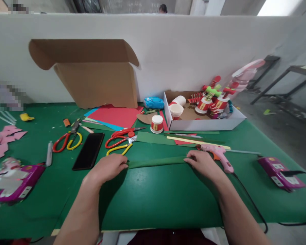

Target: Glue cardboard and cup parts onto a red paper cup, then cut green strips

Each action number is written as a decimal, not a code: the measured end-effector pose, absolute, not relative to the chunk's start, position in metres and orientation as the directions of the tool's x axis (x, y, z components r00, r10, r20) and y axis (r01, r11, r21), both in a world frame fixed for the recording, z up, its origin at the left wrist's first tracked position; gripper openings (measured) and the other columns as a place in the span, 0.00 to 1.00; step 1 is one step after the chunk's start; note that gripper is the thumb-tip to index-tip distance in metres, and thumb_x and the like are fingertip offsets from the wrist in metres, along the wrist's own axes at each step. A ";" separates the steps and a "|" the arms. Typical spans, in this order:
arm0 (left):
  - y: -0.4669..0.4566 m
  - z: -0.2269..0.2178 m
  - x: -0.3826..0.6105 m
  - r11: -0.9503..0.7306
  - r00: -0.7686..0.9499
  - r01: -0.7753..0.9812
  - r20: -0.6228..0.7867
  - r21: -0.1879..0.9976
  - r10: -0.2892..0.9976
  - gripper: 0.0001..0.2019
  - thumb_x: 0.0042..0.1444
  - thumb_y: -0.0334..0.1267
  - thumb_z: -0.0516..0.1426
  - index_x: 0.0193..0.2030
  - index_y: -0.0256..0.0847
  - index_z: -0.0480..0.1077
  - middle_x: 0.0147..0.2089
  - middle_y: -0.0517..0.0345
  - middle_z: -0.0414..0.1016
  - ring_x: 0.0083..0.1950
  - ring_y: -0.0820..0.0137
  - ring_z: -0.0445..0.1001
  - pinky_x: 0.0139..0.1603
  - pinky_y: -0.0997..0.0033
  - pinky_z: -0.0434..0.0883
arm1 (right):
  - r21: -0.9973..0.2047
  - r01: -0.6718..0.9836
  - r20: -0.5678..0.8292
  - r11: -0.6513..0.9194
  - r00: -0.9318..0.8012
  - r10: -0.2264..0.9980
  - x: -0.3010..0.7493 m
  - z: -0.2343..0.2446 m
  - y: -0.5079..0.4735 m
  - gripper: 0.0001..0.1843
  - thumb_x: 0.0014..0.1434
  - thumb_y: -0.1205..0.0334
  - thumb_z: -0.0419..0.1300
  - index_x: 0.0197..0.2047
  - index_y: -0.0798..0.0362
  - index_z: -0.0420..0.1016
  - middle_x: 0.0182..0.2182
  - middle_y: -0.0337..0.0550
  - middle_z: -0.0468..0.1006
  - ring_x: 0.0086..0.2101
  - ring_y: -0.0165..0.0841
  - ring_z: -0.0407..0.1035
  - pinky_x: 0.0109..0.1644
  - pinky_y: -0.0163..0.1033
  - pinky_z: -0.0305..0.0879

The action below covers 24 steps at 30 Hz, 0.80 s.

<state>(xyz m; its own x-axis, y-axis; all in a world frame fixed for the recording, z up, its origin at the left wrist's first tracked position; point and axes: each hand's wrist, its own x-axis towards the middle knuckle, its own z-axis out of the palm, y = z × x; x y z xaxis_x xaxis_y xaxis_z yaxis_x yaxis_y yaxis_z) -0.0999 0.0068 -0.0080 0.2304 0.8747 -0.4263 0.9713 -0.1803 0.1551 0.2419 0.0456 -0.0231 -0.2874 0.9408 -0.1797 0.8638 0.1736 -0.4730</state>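
A long dark green paper strip lies folded across the green table in front of me. My left hand pinches its left end with curled fingers. My right hand presses down on its right end, fingers closed over the fold. A pink glue gun lies just behind my right hand, not touched. Red and yellow scissors lie just beyond my left hand.
A black phone and a second pair of scissors lie to the left. Behind stand an open cardboard box, coloured paper sheets, a paper cup and a white box of cup crafts. A purple power strip sits right.
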 end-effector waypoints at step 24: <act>0.000 -0.019 -0.112 -0.176 0.260 0.954 -0.373 0.243 0.891 0.17 0.63 0.45 0.47 0.26 0.41 0.64 0.32 0.54 0.72 0.34 0.66 0.70 0.31 0.70 0.57 | -0.515 0.845 -0.116 0.143 -0.234 0.965 0.246 -0.031 0.034 0.11 0.55 0.57 0.56 0.23 0.49 0.68 0.20 0.38 0.73 0.23 0.33 0.65 0.29 0.37 0.58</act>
<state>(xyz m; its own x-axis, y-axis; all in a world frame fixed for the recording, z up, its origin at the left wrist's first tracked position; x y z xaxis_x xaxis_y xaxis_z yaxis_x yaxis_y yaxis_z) -0.1116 0.0002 -0.0187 0.2598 0.8906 -0.3732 0.9538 -0.1764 0.2431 0.2457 0.0337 -0.0309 -0.2338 0.9653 -0.1160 0.8454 0.1430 -0.5146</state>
